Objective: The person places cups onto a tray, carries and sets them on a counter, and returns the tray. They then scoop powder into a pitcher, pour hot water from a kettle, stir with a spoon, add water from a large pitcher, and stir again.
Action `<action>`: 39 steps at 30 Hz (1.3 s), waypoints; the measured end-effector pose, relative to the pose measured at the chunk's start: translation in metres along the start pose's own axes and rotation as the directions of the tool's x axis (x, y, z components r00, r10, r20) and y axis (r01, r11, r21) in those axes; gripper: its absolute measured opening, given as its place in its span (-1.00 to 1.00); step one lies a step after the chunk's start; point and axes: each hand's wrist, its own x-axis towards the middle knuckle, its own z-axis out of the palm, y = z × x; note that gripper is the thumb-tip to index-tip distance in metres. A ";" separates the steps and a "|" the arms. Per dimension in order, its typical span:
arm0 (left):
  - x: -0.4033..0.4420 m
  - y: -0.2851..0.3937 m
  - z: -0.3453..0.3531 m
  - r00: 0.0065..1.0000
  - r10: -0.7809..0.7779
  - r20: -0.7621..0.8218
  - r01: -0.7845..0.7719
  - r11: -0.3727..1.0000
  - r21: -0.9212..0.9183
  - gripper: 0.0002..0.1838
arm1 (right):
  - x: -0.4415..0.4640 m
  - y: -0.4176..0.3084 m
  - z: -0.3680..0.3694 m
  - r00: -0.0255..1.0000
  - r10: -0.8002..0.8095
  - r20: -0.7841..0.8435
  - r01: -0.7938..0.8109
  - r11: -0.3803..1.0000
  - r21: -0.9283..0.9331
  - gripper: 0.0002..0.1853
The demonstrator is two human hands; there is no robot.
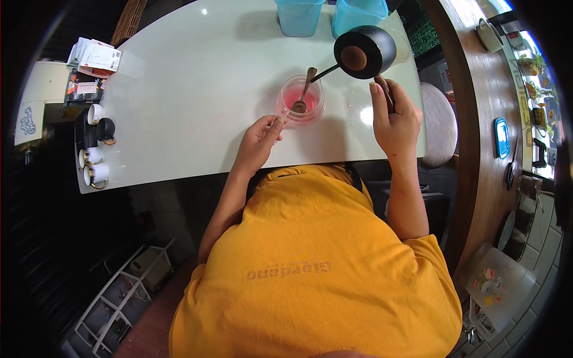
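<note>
A clear glass cup (309, 116) with pink liquid stands near the table's front edge. Inside it a metal spoon (309, 80) leans with its handle up past the rim. My left hand (258, 142) grips the cup's handle, fingers closed. My right hand (397, 121) is closed round the handle of a black kettle (382, 51), held tilted above the table. The kettle's thin spout points down and left, its tip over the cup's right rim. Whether liquid is flowing from the spout cannot be made out.
Two light blue containers (300, 18) stand at the table's far edge. Several white cups (95, 173) and a black cup (105, 129) line the left edge, with papers (100, 58) behind them. A wooden counter (482, 149) runs along the right, past a round stool (439, 125).
</note>
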 end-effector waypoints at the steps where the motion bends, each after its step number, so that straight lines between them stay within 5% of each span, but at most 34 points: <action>1: 0.000 0.000 0.000 1.000 0.001 0.005 -0.001 1.000 -0.007 -0.57 | 0.000 0.000 0.000 1.000 -0.001 0.000 0.001 1.000 0.000 -0.81; 19: -0.001 0.002 0.002 1.000 0.023 0.002 -0.023 1.000 0.004 -0.65 | -0.016 0.003 -0.002 0.995 -0.038 0.090 0.037 0.999 0.011 -0.81; 25: -0.002 0.004 0.006 0.997 0.079 0.022 -0.078 0.997 -0.020 -0.65 | -0.030 0.018 -0.006 0.970 0.240 0.042 -0.244 0.962 0.122 -0.73; 31: 0.005 0.002 0.005 0.993 0.097 0.072 -0.093 0.994 -0.055 -0.68 | -0.051 0.045 -0.007 0.815 0.565 0.128 -0.570 0.741 0.355 -0.63; 39: 0.007 -0.004 0.002 0.983 0.171 0.061 -0.167 0.983 -0.070 -0.66 | -0.062 0.063 0.000 0.704 0.691 0.165 -0.688 0.607 0.398 -0.60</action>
